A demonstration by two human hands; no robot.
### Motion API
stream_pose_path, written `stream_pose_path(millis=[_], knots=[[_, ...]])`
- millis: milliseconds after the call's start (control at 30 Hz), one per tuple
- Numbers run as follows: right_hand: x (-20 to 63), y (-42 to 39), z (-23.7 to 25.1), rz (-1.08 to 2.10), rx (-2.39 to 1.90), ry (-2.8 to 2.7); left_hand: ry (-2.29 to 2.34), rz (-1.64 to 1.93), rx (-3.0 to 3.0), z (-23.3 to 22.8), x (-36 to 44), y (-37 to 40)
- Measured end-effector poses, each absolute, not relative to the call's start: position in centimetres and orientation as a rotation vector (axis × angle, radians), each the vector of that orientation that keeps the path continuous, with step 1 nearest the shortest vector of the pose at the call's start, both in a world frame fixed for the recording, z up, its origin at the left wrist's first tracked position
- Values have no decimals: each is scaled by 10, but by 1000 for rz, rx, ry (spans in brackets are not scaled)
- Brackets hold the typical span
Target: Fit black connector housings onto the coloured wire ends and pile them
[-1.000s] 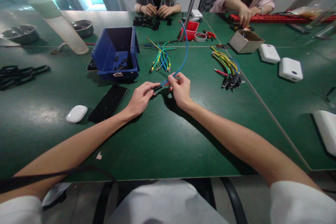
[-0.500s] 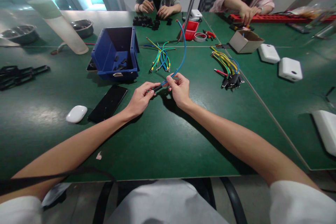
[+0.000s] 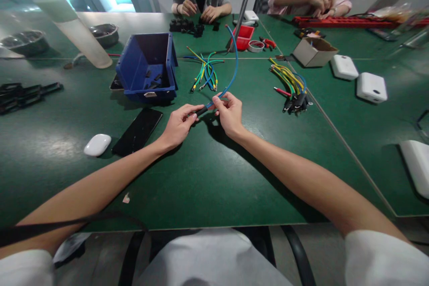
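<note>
A blue wire curves up from between my hands, its far end in the air. Around its near end sits a black sleeve, which my left hand pinches between thumb and fingers. Just beyond the sleeve, my right hand grips the blue wire. Behind them lies a loose pile of green, blue and yellow wires. Farther right is a bundle of wires whose near ends carry black sleeves and ring terminals. My left fingers hide the wire's near tip.
A blue bin holding small black pieces stands left of the wires. A black phone and a white case lie by my left forearm. Farther back are a red tray, a cardboard box and two people's hands.
My hands hold the blue wire and sleeve almost still. Across the table, the right-hand person has lifted a hand off the dark item on the table and brought both hands together.
</note>
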State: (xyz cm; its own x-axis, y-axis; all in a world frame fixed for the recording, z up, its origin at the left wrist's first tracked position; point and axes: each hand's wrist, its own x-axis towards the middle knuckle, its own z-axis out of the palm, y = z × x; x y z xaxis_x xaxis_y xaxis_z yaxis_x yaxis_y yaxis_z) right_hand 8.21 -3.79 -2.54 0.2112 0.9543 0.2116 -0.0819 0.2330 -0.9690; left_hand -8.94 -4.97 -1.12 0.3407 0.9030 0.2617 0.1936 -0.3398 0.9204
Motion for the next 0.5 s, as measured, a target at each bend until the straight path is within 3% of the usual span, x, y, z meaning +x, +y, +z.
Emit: stream_pose_path(millis=[500], knots=[[83,-38,-25,913,-1069,-1080,1088,1099,1737,-15,-90,-49]])
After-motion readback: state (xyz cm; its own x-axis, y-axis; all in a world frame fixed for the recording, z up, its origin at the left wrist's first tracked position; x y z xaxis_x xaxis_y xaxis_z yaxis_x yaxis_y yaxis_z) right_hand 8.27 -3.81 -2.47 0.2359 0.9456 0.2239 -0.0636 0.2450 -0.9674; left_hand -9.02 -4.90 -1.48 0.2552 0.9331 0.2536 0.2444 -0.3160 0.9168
